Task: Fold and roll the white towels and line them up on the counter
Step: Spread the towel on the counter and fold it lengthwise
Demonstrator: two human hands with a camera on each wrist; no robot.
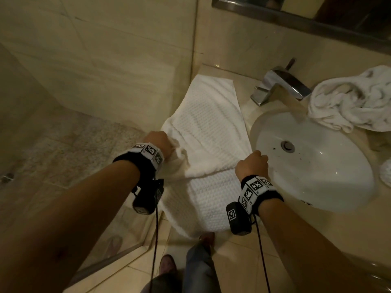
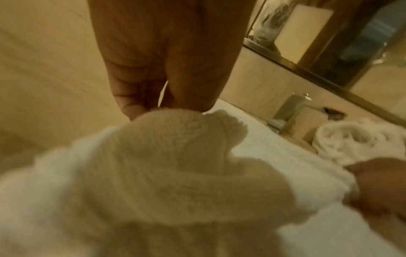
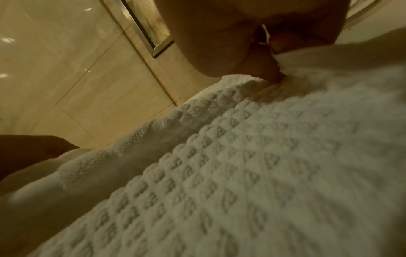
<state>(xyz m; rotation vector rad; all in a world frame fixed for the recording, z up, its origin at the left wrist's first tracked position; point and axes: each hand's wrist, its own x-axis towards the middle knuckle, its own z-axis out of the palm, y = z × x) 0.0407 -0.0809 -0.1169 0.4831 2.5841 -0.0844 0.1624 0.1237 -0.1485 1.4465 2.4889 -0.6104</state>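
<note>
A white waffle-weave towel (image 1: 209,132) lies lengthwise on the beige counter (image 1: 249,98) left of the sink, its near end hanging over the front edge. My left hand (image 1: 161,144) pinches the towel's left edge, seen bunched under the fingers (image 2: 131,111) in the left wrist view. My right hand (image 1: 254,163) grips the right edge near the sink rim; the right wrist view shows its fingers (image 3: 263,66) pinching the towel (image 3: 241,165). A fold line runs between both hands. A crumpled pile of white towels (image 1: 351,102) lies right of the faucet.
An oval white sink (image 1: 330,178) sits right of the towel, with a chrome faucet (image 1: 281,85) behind it. A mirror (image 1: 317,15) hangs above. A tiled wall and a glass shower partition (image 1: 110,256) stand to the left. My legs and shoes (image 1: 198,269) stand on the floor below.
</note>
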